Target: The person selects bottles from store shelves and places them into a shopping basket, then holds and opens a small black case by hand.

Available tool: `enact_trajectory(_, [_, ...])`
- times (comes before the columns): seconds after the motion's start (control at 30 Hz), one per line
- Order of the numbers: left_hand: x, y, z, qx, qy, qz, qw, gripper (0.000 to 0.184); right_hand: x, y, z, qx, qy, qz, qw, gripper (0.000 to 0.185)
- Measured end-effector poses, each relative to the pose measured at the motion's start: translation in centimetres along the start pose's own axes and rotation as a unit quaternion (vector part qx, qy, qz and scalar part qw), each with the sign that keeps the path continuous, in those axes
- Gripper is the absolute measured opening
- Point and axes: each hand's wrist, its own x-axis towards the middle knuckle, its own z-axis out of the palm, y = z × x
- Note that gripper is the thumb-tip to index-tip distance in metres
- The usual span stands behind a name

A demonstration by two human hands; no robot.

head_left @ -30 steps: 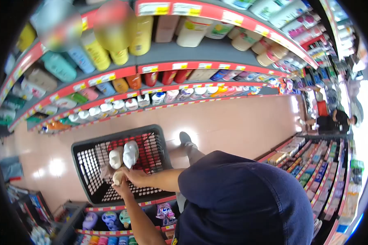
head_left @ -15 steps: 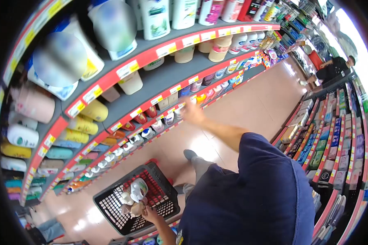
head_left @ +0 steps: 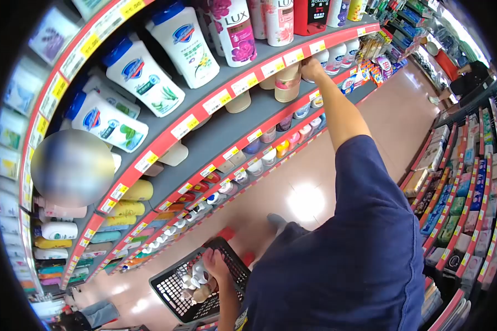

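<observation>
My right hand [head_left: 313,70] reaches out to the upper shelf, its fingers curled, between a beige bottle with a floral label [head_left: 287,84] and a white bottle [head_left: 334,59]. Its fingertips are partly hidden, so I cannot make out what they grip. My left hand [head_left: 217,263] hovers over a black shopping basket [head_left: 174,311] with its fingers loosely apart, holding nothing I can see. White bottles [head_left: 196,274] and beige bottles [head_left: 200,293] lie together in the basket.
Red-edged shelves curve along the left, bearing white bottles with blue caps [head_left: 143,77] and a pink-labelled LUX bottle [head_left: 237,33]. Low racks of packaged goods [head_left: 458,204] line the right. A person in dark clothing [head_left: 469,77] is farther along the aisle; another person's legs [head_left: 100,313] show at lower left.
My right hand has moved up and right, from beside the lower shelves to the bottles on the upper shelf. My left hand has lifted off the bottles in the basket. The view has shifted.
</observation>
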Motion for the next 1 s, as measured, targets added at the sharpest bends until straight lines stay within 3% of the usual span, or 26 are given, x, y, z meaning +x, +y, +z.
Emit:
enact_trajectory(0.07, [0.7,1.8,1.7,0.030,-0.042,0.034,0.998,0.033,3.1,4.4,1.7,-0.032,-0.051,-0.071,0.996,0.032])
enact_trajectory(0.27, [4.4,6.0,6.8,0.135,-0.142,0.116,0.974,0.036,0.0,-2.6,-5.0,0.053,-0.260,0.086,0.960,0.039])
enact_trajectory(0.37, [6.0,7.1,9.4,0.189,-0.172,0.182,0.950,0.038,-1.2,-2.5,-5.0,0.170,-0.230,0.121,0.951,0.056])
enact_trajectory(0.47, [6.1,9.5,12.6,0.193,-0.219,0.185,0.938,0.039,-2.2,-1.8,-3.4,0.181,-0.182,0.004,0.966,0.046])
enact_trajectory(0.57, [4.2,13.3,15.9,0.171,-0.253,0.165,0.938,0.039,-4.5,-2.5,-2.1,0.212,-0.108,-0.067,0.969,0.034])
enact_trajectory(0.63, [3.4,14.8,17.6,0.162,-0.275,0.159,0.934,0.040,-7.5,-4.3,-3.1,0.126,-0.086,-0.058,0.987,0.029])
enact_trajectory(0.73, [3.1,15.2,19.4,0.132,-0.299,0.161,0.931,0.043,-10.2,-4.6,-2.1,0.146,-0.010,-0.143,0.979,0.021])
enact_trajectory(1.0, [1.4,17.8,22.1,0.125,-0.326,0.242,0.905,0.060,-16.0,-10.4,-6.1,0.165,-0.047,-0.163,0.972,0.020])
